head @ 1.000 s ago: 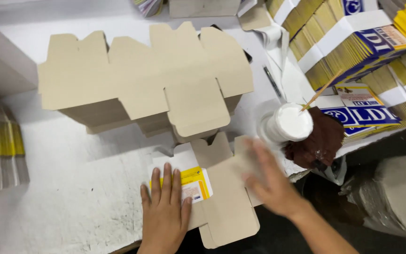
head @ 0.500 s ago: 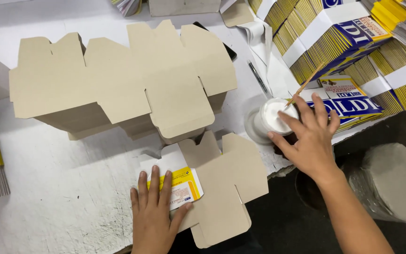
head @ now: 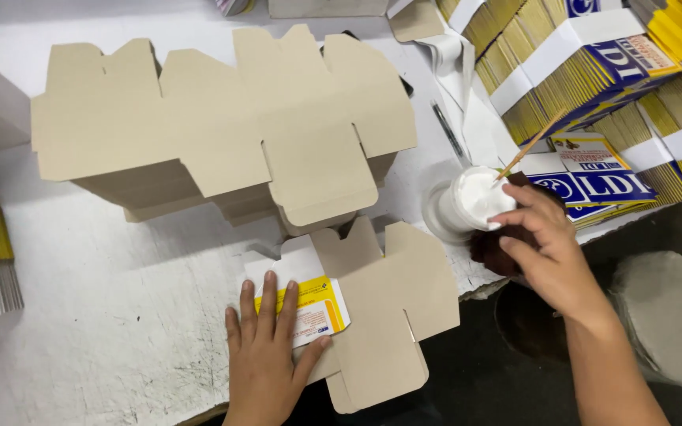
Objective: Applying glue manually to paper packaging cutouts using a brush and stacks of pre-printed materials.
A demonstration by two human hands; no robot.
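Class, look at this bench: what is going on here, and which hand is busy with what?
A person works at a white table. The left hand lies flat, pressing a partly folded carton blank with a yellow and white printed panel. The right hand reaches to a small white pot of paste with a thin stick in it. A stack of flat brown blanks lies behind, and bundled printed cartons to the right.

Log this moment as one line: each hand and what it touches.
left hand: flat on folded carton | right hand: at white pot, fingers on stick | blank stack: behind
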